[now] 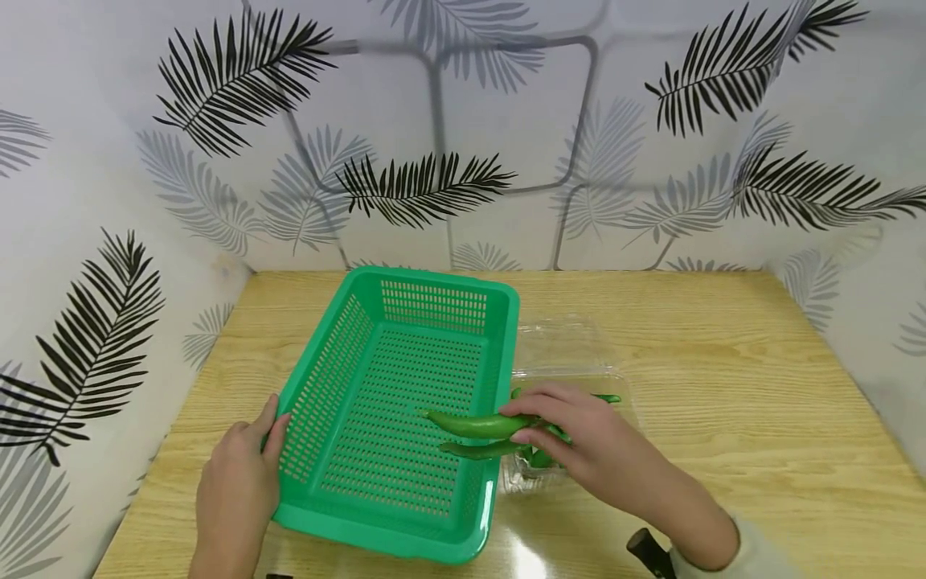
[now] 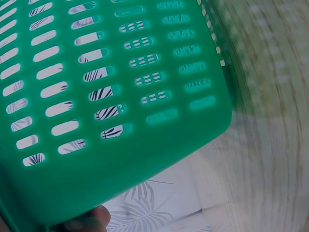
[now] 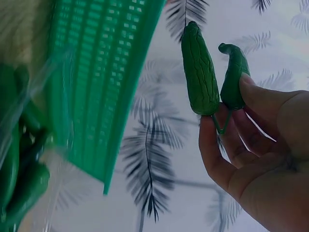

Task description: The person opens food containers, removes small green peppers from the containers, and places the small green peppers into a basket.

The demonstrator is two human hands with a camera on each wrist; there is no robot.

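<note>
My left hand [image 1: 237, 482] grips the left rim of a green plastic basket [image 1: 506, 354], thumb and fingers on either side of it. In the left wrist view, fingertips [image 2: 100, 216] show below the basket's perforated wall. Over the basket's right side, my right hand [image 1: 579, 430] pinches two green chili peppers [image 1: 473, 425] near their stem ends. Their tips point left above the basket floor. Seen from the right wrist, one pepper [image 3: 199, 72] is long and wrinkled and the other [image 3: 234, 77] has a hooked tip; thin stems lie at the fingers.
Right of the basket, partly behind my right hand, stands a clear plastic box [image 1: 524, 478] with several green peppers [image 3: 24, 193] inside. Its clear lid [image 1: 557, 342] lies open behind. Patterned walls [image 1: 405, 104] border the wooden tabletop [image 1: 723, 386]. A dark handle-like piece [image 1: 647, 550] shows beside my right wrist.
</note>
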